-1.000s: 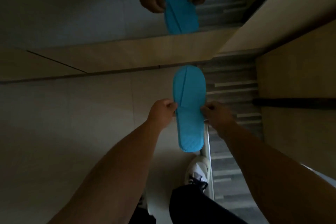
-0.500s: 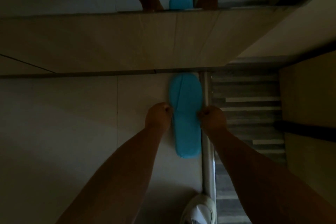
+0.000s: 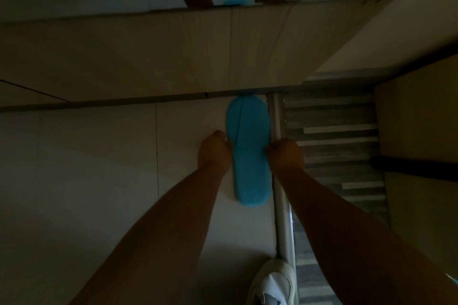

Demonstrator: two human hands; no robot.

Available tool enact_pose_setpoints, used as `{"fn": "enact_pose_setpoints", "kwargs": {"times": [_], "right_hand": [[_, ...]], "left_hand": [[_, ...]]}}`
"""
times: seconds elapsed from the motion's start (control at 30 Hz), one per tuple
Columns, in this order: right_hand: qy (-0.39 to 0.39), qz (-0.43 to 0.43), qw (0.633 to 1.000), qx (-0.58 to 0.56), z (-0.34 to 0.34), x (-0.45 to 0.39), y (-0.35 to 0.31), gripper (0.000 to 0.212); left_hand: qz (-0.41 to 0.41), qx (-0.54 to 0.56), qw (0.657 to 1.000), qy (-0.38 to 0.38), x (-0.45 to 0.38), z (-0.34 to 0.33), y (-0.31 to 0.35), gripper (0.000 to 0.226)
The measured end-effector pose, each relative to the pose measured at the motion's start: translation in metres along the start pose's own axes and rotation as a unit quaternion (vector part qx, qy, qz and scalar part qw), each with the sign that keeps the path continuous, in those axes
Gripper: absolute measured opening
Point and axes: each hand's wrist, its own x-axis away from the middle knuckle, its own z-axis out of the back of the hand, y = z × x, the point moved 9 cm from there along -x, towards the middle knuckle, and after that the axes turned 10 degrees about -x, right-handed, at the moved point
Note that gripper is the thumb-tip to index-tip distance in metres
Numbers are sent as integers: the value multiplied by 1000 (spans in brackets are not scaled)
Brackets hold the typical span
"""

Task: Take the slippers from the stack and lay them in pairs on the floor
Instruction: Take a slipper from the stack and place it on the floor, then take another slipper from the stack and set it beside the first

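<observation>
A flat blue slipper (image 3: 249, 148) lies lengthwise on the pale floor tiles, its toe close to the base of a wooden panel. It may be more than one slipper pressed together; I cannot tell. My left hand (image 3: 214, 151) pinches its left edge at the middle. My right hand (image 3: 285, 153) pinches its right edge opposite. Both hands are closed on the slipper. A mirror above the panel shows my forearms and a sliver of blue slipper reflection (image 3: 234, 2).
A metal threshold strip (image 3: 278, 181) runs just right of the slipper, with grey striped flooring (image 3: 332, 131) beyond. The wooden panel (image 3: 173, 54) blocks the far side. A cabinet side (image 3: 418, 119) stands at the right. My white shoe (image 3: 271, 282) is at the bottom.
The slipper went from held in the air down to the floor, toe toward the panel. Both hands stayed gripping its sides and the view lowered closer.
</observation>
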Motion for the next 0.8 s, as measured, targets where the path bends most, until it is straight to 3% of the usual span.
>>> {"fn": "enact_pose_setpoints", "kwargs": {"times": [0.17, 0.27, 0.37, 0.47, 0.8], "right_hand": [[-46, -6, 996, 71, 18, 46, -2, 27], [-37, -10, 992, 120, 45, 100, -2, 32], [-25, 58, 977, 204, 73, 168, -23, 40], [17, 104, 967, 232, 106, 231, -50, 45], [108, 129, 969, 181, 206, 409, -126, 72]], "left_hand": [[-7, -40, 999, -1, 44, 30, 4, 46], [-57, -144, 988, -5, 97, 59, 16, 43], [-174, -313, 934, 15, 163, 97, 41, 43], [-269, -378, 885, 45, 225, 140, 67, 47], [-358, -456, 813, 55, 385, 261, 136, 72]]}}
